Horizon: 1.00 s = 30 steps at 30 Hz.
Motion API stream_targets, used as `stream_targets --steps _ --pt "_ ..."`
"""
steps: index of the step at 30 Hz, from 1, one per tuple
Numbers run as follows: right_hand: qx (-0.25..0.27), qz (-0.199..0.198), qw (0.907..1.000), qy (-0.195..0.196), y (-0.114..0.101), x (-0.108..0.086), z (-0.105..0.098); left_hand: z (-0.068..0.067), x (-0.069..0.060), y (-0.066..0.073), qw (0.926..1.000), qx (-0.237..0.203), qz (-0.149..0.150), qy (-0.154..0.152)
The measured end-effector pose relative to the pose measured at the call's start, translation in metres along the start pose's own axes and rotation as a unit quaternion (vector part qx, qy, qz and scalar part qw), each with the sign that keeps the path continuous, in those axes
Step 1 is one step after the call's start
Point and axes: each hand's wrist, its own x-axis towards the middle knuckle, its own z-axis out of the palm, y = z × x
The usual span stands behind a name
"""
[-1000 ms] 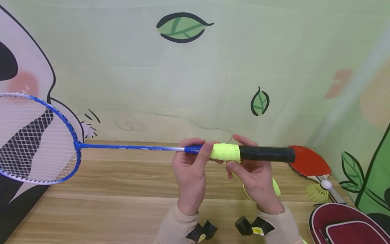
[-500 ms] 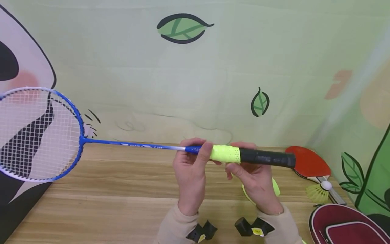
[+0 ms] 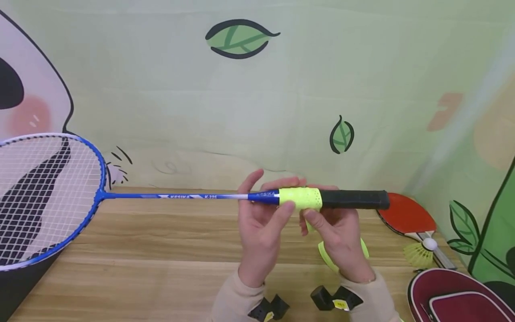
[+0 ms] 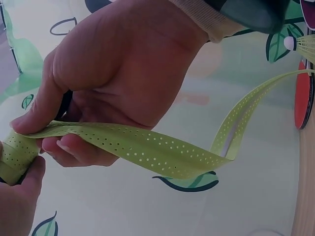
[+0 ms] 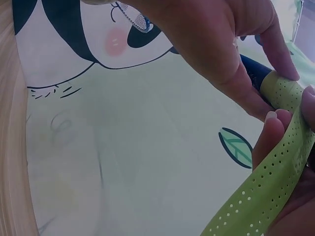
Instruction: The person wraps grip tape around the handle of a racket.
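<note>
A blue and white badminton racket (image 3: 141, 196) is held level above the table, its strung head at the left. Yellow-green perforated tape (image 3: 299, 197) is wound round the handle beside the blue cone; the rest of the handle (image 3: 354, 199) is black. My left hand (image 3: 261, 237) grips the wound part, thumb in front and fingers behind. My right hand (image 3: 342, 237) pinches the tape against the handle just right of it. In the left wrist view the loose tape (image 4: 147, 147) trails away from the right hand (image 4: 118, 64).
On the wooden table (image 3: 161, 286), a red table-tennis bat (image 3: 408, 214) and a yellow shuttlecock (image 3: 420, 254) lie at the right. A dark red case (image 3: 454, 286) sits at the front right. Behind hangs a printed cloth (image 3: 161, 89).
The racket has turned about its long axis, and its head sits lower. My left hand has shifted slightly right, its thumb moving down from the cone onto the wound tape and its forefinger lifting.
</note>
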Motion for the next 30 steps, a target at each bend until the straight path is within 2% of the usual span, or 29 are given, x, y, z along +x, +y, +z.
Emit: stream_targets --steps 4,7,11,15,19,22,24,26,30 --pt "-0.018 0.017 0.9997 0.0 -0.002 -0.001 -0.001 -0.001 -0.002 0.001 0.9993 0.038 -0.001 0.006" --pt "-0.011 0.022 0.9997 -0.006 -0.002 -0.002 0.0 -0.002 -0.004 0.002 0.9979 0.061 -0.003 0.023" --pt "0.02 0.003 0.9997 -0.011 -0.002 -0.002 0.001 -0.001 -0.004 0.005 0.9955 0.074 -0.03 0.051" --pt "0.037 -0.018 0.9991 -0.009 -0.005 -0.002 0.001 0.002 -0.001 0.006 0.994 0.075 -0.05 0.062" --pt "0.01 -0.001 0.9999 0.004 -0.01 0.0 0.003 0.006 0.003 0.006 0.9947 0.077 -0.029 0.061" --pt "-0.011 0.028 0.9995 0.01 -0.014 0.003 0.005 0.01 0.005 0.007 0.9977 0.044 -0.008 0.052" --pt "-0.021 0.043 0.9988 0.014 -0.018 0.004 0.006 0.011 0.006 0.007 0.9995 0.007 0.001 0.032" --pt "-0.025 0.051 0.9982 0.018 -0.022 0.005 0.007 0.012 0.006 0.009 0.9997 -0.021 -0.004 0.009" --pt "-0.036 0.057 0.9975 0.021 -0.03 0.004 0.004 0.012 0.007 0.013 0.9994 -0.019 -0.015 -0.026"
